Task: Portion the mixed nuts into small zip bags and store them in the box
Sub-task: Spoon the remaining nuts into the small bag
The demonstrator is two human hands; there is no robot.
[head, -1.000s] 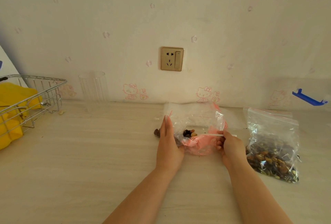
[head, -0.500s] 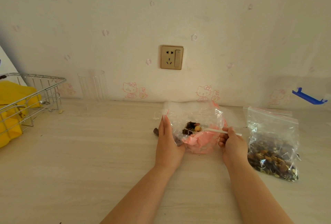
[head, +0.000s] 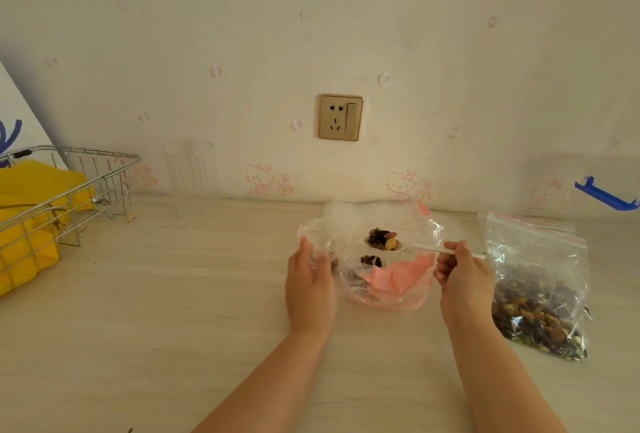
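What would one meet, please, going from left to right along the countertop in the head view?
Wire metal basket → clear ribbed plastic cup → left hand → white plastic spoon → right hand → large clear zip bag of mixed nuts.

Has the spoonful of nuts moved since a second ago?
Yes. The spoon in the right hand has risen away from the pink paper toward the zip bag's mouth.

At the frame's centre a small zip bag [head: 374, 259] lies on the countertop [head: 173, 294] between the left hand [head: 309, 289] and right hand [head: 462, 277], a spoon [head: 408, 246] reaching inside it. The bag of mixed nuts [head: 540, 294] stands right of it. A wire basket [head: 65, 197] sits at far left, a wall socket [head: 340, 117] above centre.
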